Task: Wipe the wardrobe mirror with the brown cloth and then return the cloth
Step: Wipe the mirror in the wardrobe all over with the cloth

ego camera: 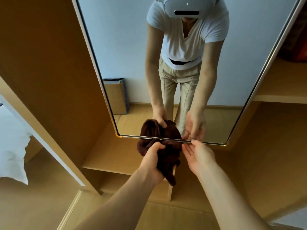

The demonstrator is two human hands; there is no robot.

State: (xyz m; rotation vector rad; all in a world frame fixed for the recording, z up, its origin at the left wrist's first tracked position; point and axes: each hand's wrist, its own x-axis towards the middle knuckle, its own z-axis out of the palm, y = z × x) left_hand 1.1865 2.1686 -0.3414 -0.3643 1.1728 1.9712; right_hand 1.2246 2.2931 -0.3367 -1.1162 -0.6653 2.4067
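The wardrobe mirror (126,52) is a tall framed panel in front of me, showing my reflection. A bunched dark brown cloth (169,156) hangs just below the mirror's bottom edge, with its upper part touching or nearly touching the frame. My left hand (152,157) grips the cloth from the left, fingers curled into the fabric. To the right of the cloth, my right hand (198,155) is held palm up with its fingers straight, holding nothing and close beside the fabric.
Wooden wardrobe shelves (116,156) lie below and to the left of the mirror. An open compartment with a shelf (282,90) is at the right. A white bed sheet (13,146) shows at the far left. The mirror reflects a cardboard box (116,95).
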